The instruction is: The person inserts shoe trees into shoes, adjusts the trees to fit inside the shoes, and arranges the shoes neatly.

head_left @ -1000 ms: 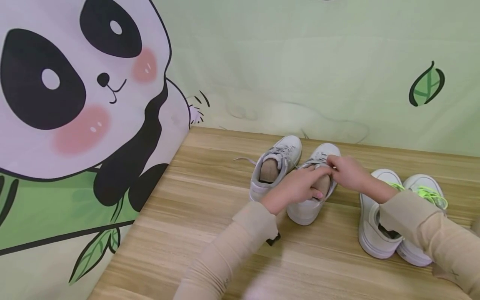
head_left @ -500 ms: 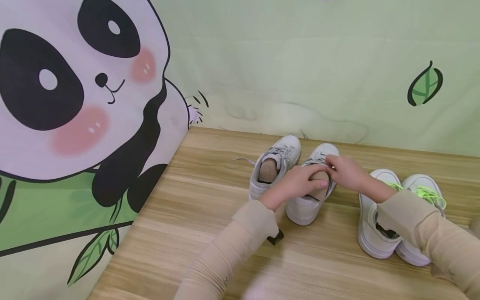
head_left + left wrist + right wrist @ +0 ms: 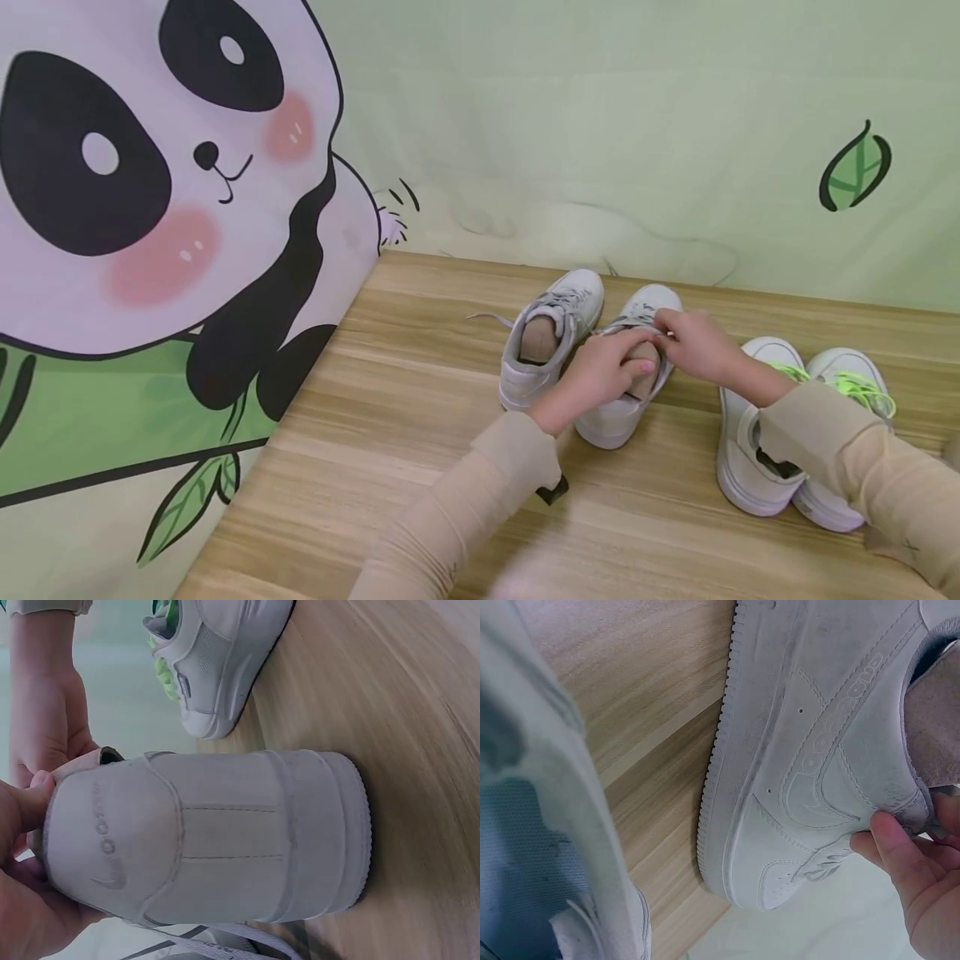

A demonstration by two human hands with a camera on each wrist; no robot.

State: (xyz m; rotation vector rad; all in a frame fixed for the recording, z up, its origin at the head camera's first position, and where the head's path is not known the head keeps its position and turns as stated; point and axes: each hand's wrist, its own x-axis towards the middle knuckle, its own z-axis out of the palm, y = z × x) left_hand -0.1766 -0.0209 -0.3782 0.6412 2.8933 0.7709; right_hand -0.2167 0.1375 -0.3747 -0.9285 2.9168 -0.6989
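In the head view, a white sneaker (image 3: 611, 421) with grey laces stands on the wooden surface, a brown insert in its opening. My left hand (image 3: 600, 367) reaches over that opening, thumb apart from the index finger; what its fingertips hold is hidden. Across the tongue, my right hand (image 3: 697, 342) pinches at the grey shoelace (image 3: 637, 317) near the top eyelets. The right wrist view has my right thumb and fingers (image 3: 900, 847) at the eyelet edge. From behind, the left wrist view shows the sneaker's heel (image 3: 225, 832). Its matching sneaker (image 3: 525, 379) stands at the left, one lace trailing loose.
Another pair of white sneakers with green laces, one nearer (image 3: 750, 483) and one beyond it (image 3: 828, 504), stands at the right under my right sleeve (image 3: 832, 425). A green panda-printed backdrop (image 3: 600, 150) rises behind the wooden surface (image 3: 420, 333).
My left hand's fingers have drawn slightly up toward the tongue, and its thumb has lifted from lower in the opening. My right hand stays nearly in place; the sneakers have not moved.
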